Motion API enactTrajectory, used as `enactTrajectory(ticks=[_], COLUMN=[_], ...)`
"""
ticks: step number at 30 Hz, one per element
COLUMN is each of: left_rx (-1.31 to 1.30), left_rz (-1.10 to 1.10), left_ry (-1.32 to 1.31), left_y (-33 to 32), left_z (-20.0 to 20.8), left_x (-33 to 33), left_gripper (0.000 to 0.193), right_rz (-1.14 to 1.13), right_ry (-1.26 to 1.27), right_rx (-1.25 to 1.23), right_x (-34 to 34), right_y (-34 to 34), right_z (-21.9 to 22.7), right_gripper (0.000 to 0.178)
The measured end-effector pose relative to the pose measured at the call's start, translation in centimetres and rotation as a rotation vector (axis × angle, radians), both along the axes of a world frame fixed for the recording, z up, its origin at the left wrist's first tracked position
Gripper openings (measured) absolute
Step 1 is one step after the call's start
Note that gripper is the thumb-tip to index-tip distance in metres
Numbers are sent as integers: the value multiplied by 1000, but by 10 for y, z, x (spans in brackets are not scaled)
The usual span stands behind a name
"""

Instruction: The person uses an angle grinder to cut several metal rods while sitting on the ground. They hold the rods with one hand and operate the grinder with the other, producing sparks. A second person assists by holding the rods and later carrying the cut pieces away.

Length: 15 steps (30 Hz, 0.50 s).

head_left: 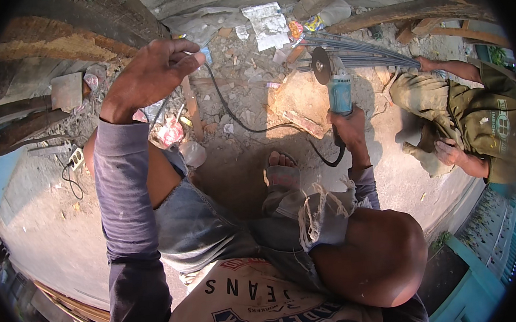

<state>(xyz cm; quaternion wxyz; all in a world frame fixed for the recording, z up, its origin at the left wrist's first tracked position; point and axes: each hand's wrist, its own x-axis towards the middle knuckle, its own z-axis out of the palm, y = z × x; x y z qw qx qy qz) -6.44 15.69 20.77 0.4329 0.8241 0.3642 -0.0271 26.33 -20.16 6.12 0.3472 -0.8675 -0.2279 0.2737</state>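
My right hand (351, 129) grips a teal angle grinder (341, 95) by its body. Its dark cutting disc (321, 65) points away from me, close to a bundle of thin steel rods (364, 52). A black cord (230, 112) runs from the grinder's rear across the rubble toward my left hand. Raised over the debris at left, my left hand (159, 72) has bent fingers, with thumb and forefinger drawn toward each other. Whatever it may hold is hidden. The far person's hand (426, 63) is at the right end of the rods; their other hand (449, 152) rests near their knee.
Below the disc lies a pale slab (299, 101) with a broken wood piece (304, 123) at its near edge. Rubble, paper (268, 25) and plastic litter cover the ground. Thick timber beams (409, 13) frame the far side. A power strip (76, 159) lies at left.
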Motion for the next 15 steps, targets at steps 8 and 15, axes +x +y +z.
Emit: enactTrajectory(ticks=[8,15], left_rx=[7,30], left_rz=[-24,-26], left_ry=[3,9], left_y=[-1,0], left_z=[4,1], left_x=[-1,-4], left_gripper=[64,67], right_rz=[-3,-8], right_ry=[37,32], right_rx=[-20,-66], right_x=[10,5], right_y=[20,29], right_z=[14,16], right_gripper=[27,28])
